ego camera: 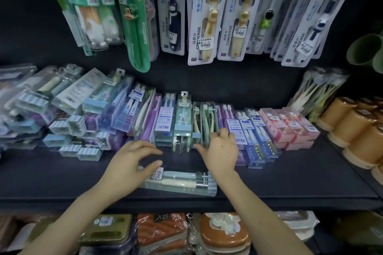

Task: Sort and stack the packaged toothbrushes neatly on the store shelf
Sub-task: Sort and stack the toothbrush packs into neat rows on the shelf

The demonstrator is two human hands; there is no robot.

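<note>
Squaring up: my right hand (pixel 220 151) rests on the clear-plastic green-toothbrush pack (pixel 205 119), pinch unclear; left hand (pixel 132 159) hovers loose, empty, over the flat pale-blue pack (pixel 186 184); I'd nudge edges flush

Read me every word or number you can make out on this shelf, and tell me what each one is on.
"CONDENSE": hanging white card with the yellow brush.
"KID", cut off at the top: same card.
"2.00": price sticker on that card.
Chinese print on the cards, and labels on the shelf packs and the loose pack: too small or blurred to read.
</note>
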